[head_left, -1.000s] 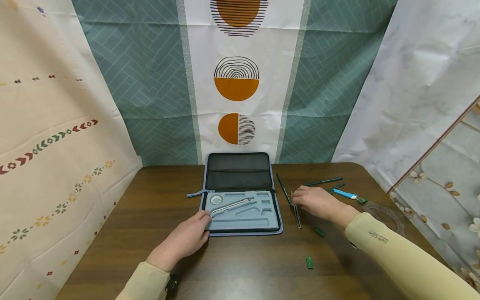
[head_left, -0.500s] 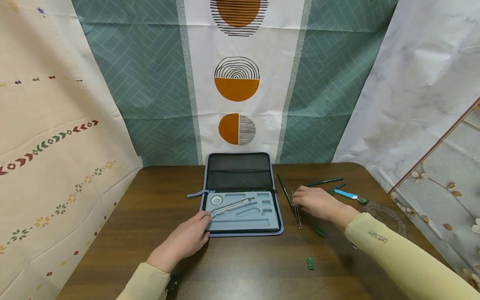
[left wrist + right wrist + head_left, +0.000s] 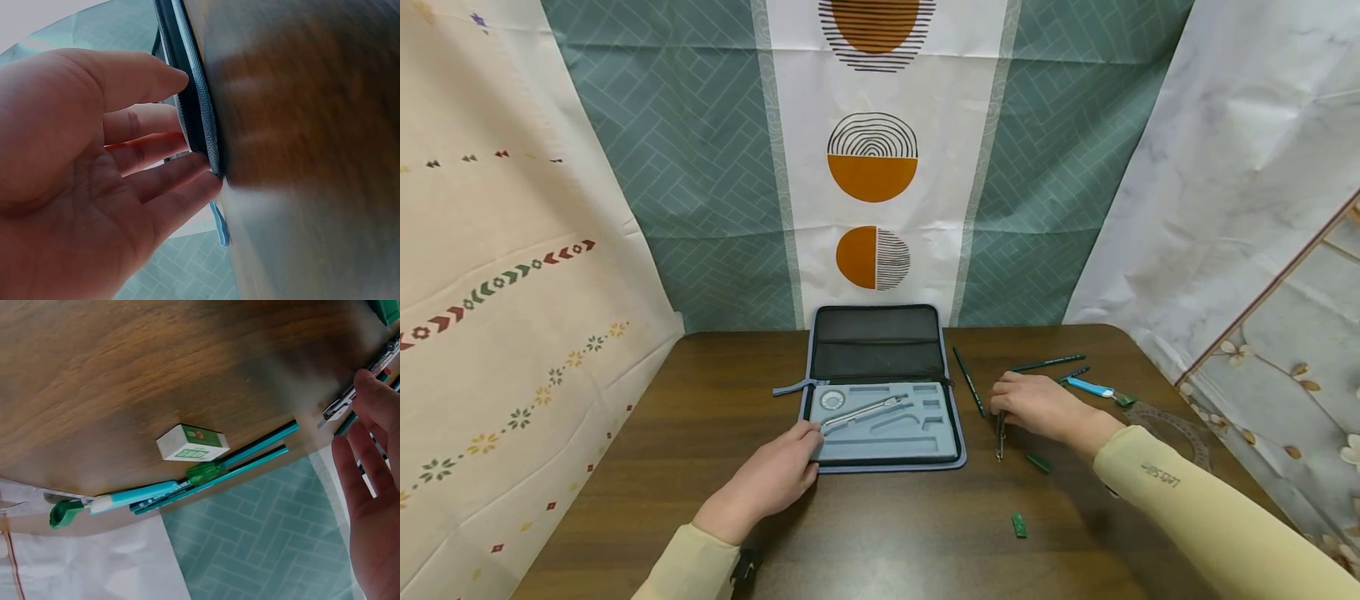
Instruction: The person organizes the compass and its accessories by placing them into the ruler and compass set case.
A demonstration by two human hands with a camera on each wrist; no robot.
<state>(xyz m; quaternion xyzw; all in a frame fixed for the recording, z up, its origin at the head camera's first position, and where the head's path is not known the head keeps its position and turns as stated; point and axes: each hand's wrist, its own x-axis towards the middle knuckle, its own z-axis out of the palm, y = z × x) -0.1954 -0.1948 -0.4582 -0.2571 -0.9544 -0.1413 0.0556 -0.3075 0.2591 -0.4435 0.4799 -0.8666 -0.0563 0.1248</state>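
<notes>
In the head view my left hand (image 3: pixel 786 462) rests on the near left corner of the open zip case (image 3: pixel 953 454). Its fingers and thumb meet the zipped rim (image 3: pixel 199 94) in the left wrist view, the palm standing off it. A silver drawing compass (image 3: pixel 863 412) lies slantwise across the case's pale blue moulded tray (image 3: pixel 880 450). Right of the case, my right hand (image 3: pixel 1033 404) pinches a second metal compass (image 3: pixel 1000 437), points toward me; its top is hidden by the fingers. The right wrist view shows this compass (image 3: pixel 340 405) between thumb and fingertips.
A dark green pencil (image 3: pixel 968 382) lies between case and right hand, and another pencil (image 3: pixel 1048 363) behind it. Farther right are a blue-handled tool (image 3: pixel 1090 387) and a clear protractor (image 3: pixel 1176 429). Small green pieces (image 3: pixel 1018 525) lie nearer. A boxed eraser (image 3: pixel 192 444) shows in the right wrist view.
My right hand has shifted slightly right, away from the pencil, and the compass in it has swung more steeply, its upper part now out of sight. The left hand and case stay put.
</notes>
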